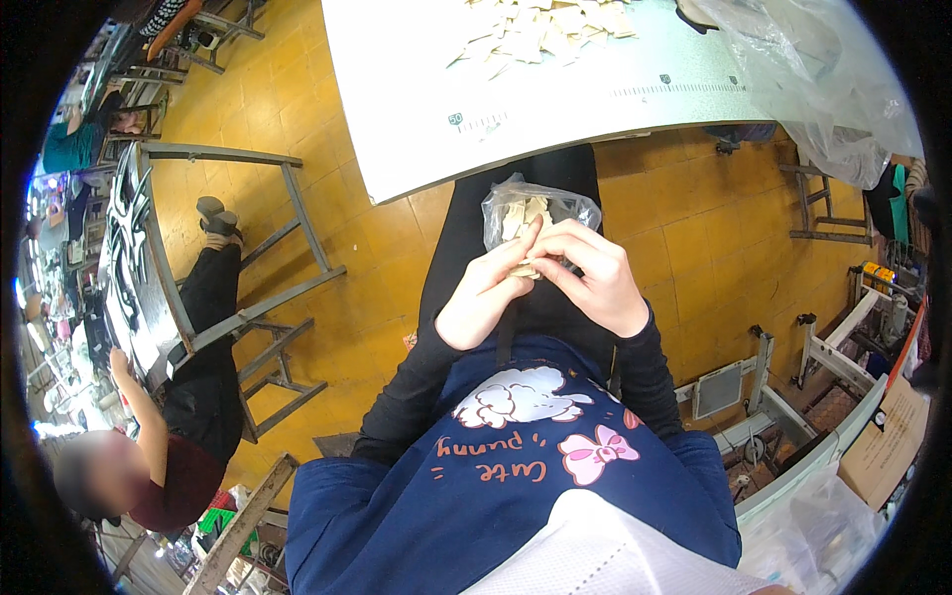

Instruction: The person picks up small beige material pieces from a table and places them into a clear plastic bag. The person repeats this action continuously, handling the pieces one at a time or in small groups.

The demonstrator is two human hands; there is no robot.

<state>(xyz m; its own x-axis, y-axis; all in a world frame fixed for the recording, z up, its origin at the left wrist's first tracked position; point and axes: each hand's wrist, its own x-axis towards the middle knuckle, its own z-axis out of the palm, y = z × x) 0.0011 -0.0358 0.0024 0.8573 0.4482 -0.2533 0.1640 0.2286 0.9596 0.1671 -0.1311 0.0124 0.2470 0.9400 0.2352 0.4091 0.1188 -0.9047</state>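
White mask (595,550) | hands (482,299) (598,276) holding cream piece (523,271) | tabletop edge (446,176) beyond, floor (362,268) alongside

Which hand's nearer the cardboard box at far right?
Right. The right hand is on the side toward the cardboard box, which lies well off to its right; the left hand is beyond it, farther left of the box.

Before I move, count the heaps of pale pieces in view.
2: one heap spread on the white table, cut off by the picture's edge; the other in the clear bag, nearer you. Others may be hidden.
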